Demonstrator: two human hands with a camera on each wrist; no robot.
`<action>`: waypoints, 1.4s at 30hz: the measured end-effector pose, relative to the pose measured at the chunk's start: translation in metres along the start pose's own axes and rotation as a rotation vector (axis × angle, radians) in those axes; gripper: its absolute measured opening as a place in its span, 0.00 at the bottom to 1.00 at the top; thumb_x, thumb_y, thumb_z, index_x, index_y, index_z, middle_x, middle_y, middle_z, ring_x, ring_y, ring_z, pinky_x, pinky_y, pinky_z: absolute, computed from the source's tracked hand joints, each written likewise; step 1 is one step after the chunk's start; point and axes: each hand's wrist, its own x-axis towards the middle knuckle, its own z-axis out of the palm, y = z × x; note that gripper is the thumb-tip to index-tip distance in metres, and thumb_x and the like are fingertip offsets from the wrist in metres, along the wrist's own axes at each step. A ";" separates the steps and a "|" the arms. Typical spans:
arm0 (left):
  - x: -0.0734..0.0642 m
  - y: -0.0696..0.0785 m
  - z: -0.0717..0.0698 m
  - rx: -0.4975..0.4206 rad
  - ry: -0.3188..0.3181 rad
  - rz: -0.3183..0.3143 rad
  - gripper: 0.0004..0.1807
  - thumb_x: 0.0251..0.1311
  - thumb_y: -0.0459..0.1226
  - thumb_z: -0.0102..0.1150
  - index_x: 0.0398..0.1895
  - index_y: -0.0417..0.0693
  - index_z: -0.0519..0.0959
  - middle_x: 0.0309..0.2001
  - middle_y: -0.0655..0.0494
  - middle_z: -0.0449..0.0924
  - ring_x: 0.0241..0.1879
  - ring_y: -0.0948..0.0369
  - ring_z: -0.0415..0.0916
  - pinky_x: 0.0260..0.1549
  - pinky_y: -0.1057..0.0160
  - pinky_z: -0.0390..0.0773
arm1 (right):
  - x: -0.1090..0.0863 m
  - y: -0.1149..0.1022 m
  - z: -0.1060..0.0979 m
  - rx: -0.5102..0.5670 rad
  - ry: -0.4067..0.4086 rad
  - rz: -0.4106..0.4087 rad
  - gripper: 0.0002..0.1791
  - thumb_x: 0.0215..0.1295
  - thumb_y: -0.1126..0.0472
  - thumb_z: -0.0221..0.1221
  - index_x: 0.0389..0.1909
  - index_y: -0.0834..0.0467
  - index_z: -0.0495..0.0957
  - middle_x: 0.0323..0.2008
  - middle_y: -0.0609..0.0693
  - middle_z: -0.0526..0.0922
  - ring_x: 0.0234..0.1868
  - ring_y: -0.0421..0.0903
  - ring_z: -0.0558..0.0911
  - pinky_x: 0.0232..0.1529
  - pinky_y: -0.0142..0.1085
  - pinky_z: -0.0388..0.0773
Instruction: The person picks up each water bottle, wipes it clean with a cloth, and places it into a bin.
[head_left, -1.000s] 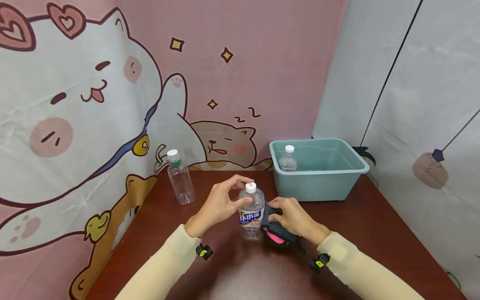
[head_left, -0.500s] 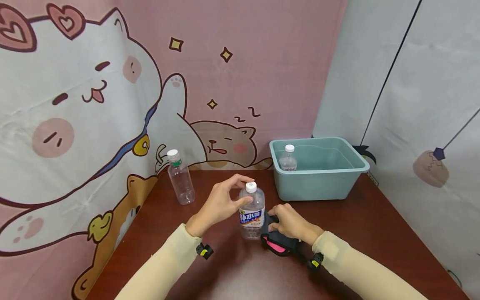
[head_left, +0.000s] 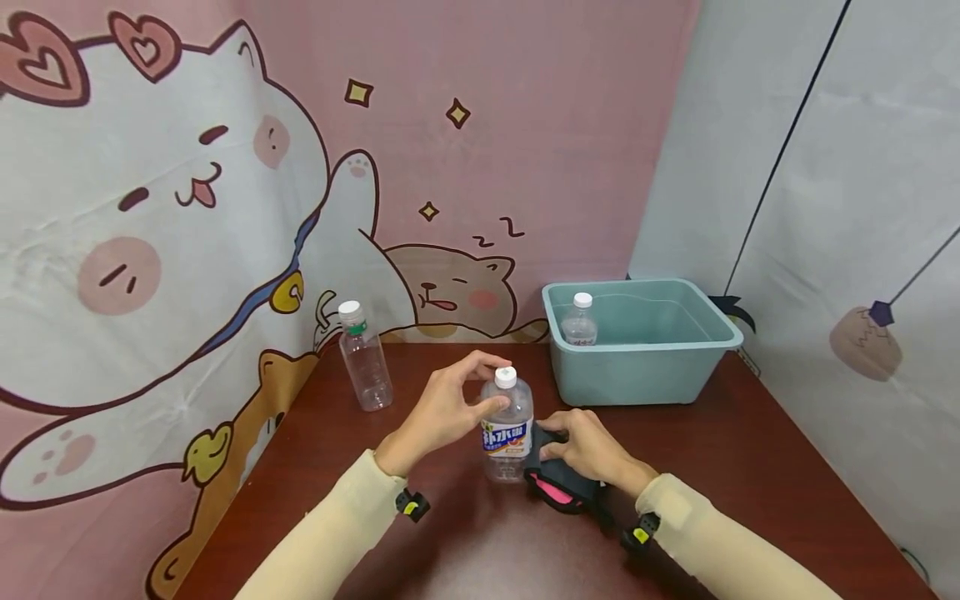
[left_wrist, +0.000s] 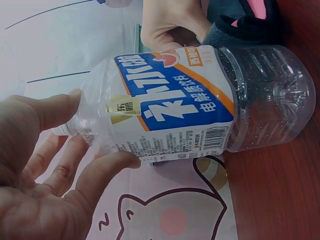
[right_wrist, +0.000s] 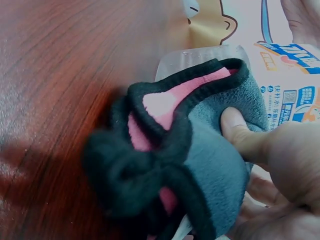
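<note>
A clear plastic bottle (head_left: pixel 507 437) with a white cap and a blue, white and orange label stands upright on the table. My left hand (head_left: pixel 448 408) grips it round the shoulder and neck, thumb on the near side; the left wrist view shows the bottle (left_wrist: pixel 175 105) sideways. Low on the bottle's right side, my right hand (head_left: pixel 588 446) pinches a folded grey cloth (head_left: pixel 558 479) with black edging and a pink inner side. In the right wrist view the thumb presses into the cloth (right_wrist: pixel 215 160), which overlaps the bottle's lower part.
A pale teal plastic bin (head_left: pixel 630 375) stands at the back right, with a white-capped bottle (head_left: pixel 581 323) inside near its left end. Another clear bottle (head_left: pixel 367 367) with a green neck band stands at the back left of the dark red-brown table (head_left: pixel 360 500). A printed cloth backdrop rises behind.
My right hand has slid the cloth down along the bottle's right side, its fingers now lower than a second ago. My left hand and the bottle have stayed in place.
</note>
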 end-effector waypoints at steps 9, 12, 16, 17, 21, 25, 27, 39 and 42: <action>0.000 0.001 0.001 0.007 -0.009 0.014 0.30 0.72 0.38 0.83 0.74 0.60 0.83 0.57 0.57 0.93 0.68 0.52 0.91 0.71 0.41 0.90 | 0.002 -0.012 -0.023 0.126 0.051 0.032 0.23 0.72 0.62 0.81 0.65 0.59 0.93 0.54 0.48 0.97 0.50 0.42 0.91 0.48 0.32 0.91; 0.000 0.002 0.001 0.005 -0.009 0.015 0.30 0.72 0.38 0.83 0.73 0.61 0.83 0.57 0.56 0.93 0.69 0.52 0.91 0.70 0.41 0.90 | 0.006 -0.020 -0.035 0.127 0.079 0.028 0.23 0.73 0.60 0.81 0.66 0.58 0.93 0.55 0.49 0.97 0.51 0.42 0.91 0.48 0.30 0.90; 0.002 0.003 0.002 0.007 -0.015 0.024 0.30 0.72 0.37 0.83 0.73 0.60 0.83 0.57 0.55 0.93 0.68 0.52 0.91 0.71 0.41 0.89 | 0.012 -0.030 -0.051 0.133 0.137 0.003 0.24 0.70 0.60 0.82 0.65 0.59 0.93 0.54 0.52 0.97 0.46 0.41 0.91 0.43 0.30 0.89; 0.003 0.002 0.003 0.009 -0.015 0.028 0.29 0.72 0.37 0.83 0.73 0.59 0.83 0.56 0.54 0.93 0.68 0.52 0.92 0.71 0.41 0.89 | 0.014 -0.033 -0.054 0.139 0.150 -0.004 0.24 0.70 0.60 0.83 0.64 0.58 0.94 0.54 0.52 0.97 0.45 0.41 0.91 0.42 0.30 0.89; 0.004 0.001 0.004 0.028 -0.010 0.042 0.29 0.72 0.37 0.84 0.72 0.59 0.83 0.54 0.55 0.93 0.67 0.53 0.92 0.71 0.42 0.88 | 0.022 -0.046 -0.063 0.150 0.192 -0.036 0.24 0.66 0.58 0.85 0.63 0.53 0.95 0.53 0.50 0.98 0.42 0.40 0.91 0.40 0.31 0.91; 0.005 0.000 0.004 0.041 -0.004 0.041 0.28 0.72 0.37 0.83 0.71 0.59 0.83 0.53 0.55 0.93 0.67 0.52 0.92 0.72 0.42 0.89 | 0.029 -0.058 -0.066 0.117 0.221 -0.063 0.25 0.65 0.56 0.86 0.62 0.51 0.96 0.52 0.49 0.98 0.45 0.42 0.92 0.42 0.31 0.91; 0.004 0.000 0.004 0.042 -0.003 0.042 0.28 0.72 0.37 0.83 0.71 0.59 0.83 0.53 0.55 0.93 0.67 0.52 0.92 0.71 0.42 0.89 | 0.031 -0.060 -0.066 0.103 0.225 -0.064 0.24 0.65 0.56 0.86 0.62 0.51 0.96 0.52 0.49 0.98 0.46 0.43 0.93 0.43 0.31 0.90; 0.002 0.000 0.002 0.047 0.008 0.043 0.29 0.72 0.37 0.84 0.72 0.59 0.83 0.53 0.55 0.93 0.67 0.52 0.92 0.72 0.41 0.89 | 0.033 -0.060 -0.062 0.060 0.190 -0.080 0.23 0.69 0.57 0.83 0.64 0.54 0.94 0.55 0.50 0.96 0.46 0.44 0.91 0.44 0.32 0.90; 0.001 -0.001 0.001 0.040 0.006 0.036 0.29 0.72 0.37 0.84 0.72 0.59 0.83 0.53 0.55 0.92 0.67 0.52 0.92 0.72 0.42 0.89 | 0.032 -0.059 -0.061 0.061 0.185 -0.080 0.23 0.69 0.57 0.82 0.64 0.55 0.94 0.55 0.50 0.96 0.47 0.45 0.91 0.45 0.33 0.91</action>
